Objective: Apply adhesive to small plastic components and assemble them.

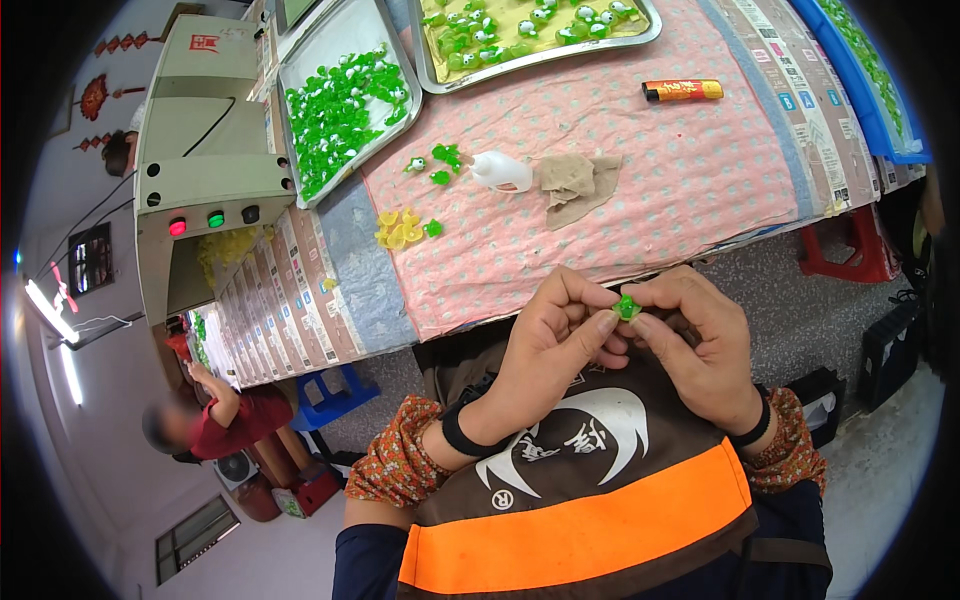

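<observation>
Right in front of the apron, both hands meet over a small green toy piece (627,306), which is pinched between the fingertips of the left hand (548,345) and the right hand (695,345). The two hands touch each other at the piece, fingers curled inward and clamped on it. The piece sits just off the near edge of the worktop (640,200), which is covered with a pink patterned cloth.

On that cloth, beyond the piece, lie a white squeeze bottle (500,170) on its side and a crumpled beige rag (575,182) just beside it. Left of the bottle are a few loose green pieces (440,162), and nearer the worktop edge a little heap of yellow pieces (397,229). Farther back stand two metal trays: one (300,60) heaped with green pieces, the other (640,30) holding more on a yellow lining. An orange and yellow tube (682,90) lies near the second tray. A grey machine (205,180) with red and green lights stands left of the worktop.
</observation>
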`<state>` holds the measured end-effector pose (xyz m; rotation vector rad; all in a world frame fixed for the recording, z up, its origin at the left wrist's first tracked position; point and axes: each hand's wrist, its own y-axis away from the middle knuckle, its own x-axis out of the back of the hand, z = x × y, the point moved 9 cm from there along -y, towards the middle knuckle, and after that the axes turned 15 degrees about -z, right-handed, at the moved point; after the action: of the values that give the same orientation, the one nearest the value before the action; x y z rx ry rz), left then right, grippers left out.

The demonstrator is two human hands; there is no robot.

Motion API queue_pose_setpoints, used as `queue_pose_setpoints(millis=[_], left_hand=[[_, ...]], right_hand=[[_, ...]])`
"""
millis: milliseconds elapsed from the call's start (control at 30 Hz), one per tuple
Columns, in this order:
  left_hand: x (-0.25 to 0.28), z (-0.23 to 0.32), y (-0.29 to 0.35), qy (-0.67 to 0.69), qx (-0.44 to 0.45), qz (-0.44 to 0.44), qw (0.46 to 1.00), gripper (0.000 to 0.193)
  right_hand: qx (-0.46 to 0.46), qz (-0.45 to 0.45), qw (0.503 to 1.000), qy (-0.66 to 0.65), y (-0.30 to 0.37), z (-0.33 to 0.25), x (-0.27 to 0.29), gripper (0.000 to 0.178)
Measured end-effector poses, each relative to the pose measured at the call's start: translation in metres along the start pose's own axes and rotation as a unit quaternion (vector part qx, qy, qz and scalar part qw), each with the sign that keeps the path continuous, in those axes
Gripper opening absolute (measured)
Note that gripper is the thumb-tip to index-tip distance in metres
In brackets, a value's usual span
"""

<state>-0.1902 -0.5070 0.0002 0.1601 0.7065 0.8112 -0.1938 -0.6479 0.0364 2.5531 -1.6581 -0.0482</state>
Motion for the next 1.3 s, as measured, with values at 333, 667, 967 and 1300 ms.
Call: queue_pose_setpoints(millis=[333, 667, 967, 1300], left_hand=[[0.001, 0.000, 0.000, -0.018, -0.014, 0.021, 1.000, 0.014], [0.003, -0.004, 0.000, -0.020, 0.011, 0.038, 0.999, 0.012], [0.005, -0.011, -0.002, 0.009, 0.029, 0.026, 0.999, 0.012], [-0.007, 0.010, 0.000, -0.119, -0.041, 0.058, 0.990, 0.011]], right_hand=[[0.001, 0.069, 0.996, -0.054, 0.003, 0.009, 0.000, 0.015], [-0.037, 0.057, 0.985, -0.156, 0.003, 0.021, -0.005, 0.011], [-0.054, 0.050, 0.980, -0.186, 0.004, 0.025, -0.007, 0.010], [-0.011, 0.054, 0.974, -0.218, 0.006, 0.027, -0.005, 0.014]])
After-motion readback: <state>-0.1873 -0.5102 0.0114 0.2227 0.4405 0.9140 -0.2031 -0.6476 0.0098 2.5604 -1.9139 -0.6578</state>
